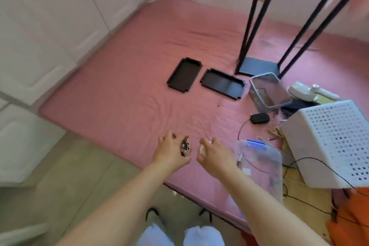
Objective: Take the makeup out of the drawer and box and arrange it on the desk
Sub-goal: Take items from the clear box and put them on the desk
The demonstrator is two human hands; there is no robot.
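My left hand [169,151] grips a small dark, gold-patterned makeup case [45,147] above the near edge of the pink surface [129,86]. Close beside it, my right hand [214,153] has its fingers curled round a small white object [202,149], mostly hidden by the fingers. Two flat black trays [184,75] [222,83] lie side by side further back on the pink surface. A clear plastic box with a blue latch [259,158] sits just right of my right hand.
A grey mesh basket [268,91] lies tipped on its side right of the trays. A white perforated basket [329,144], black cables and small clutter fill the right side. Black stand legs [253,26] rise at the back right. White cabinet doors [40,36] line the left.
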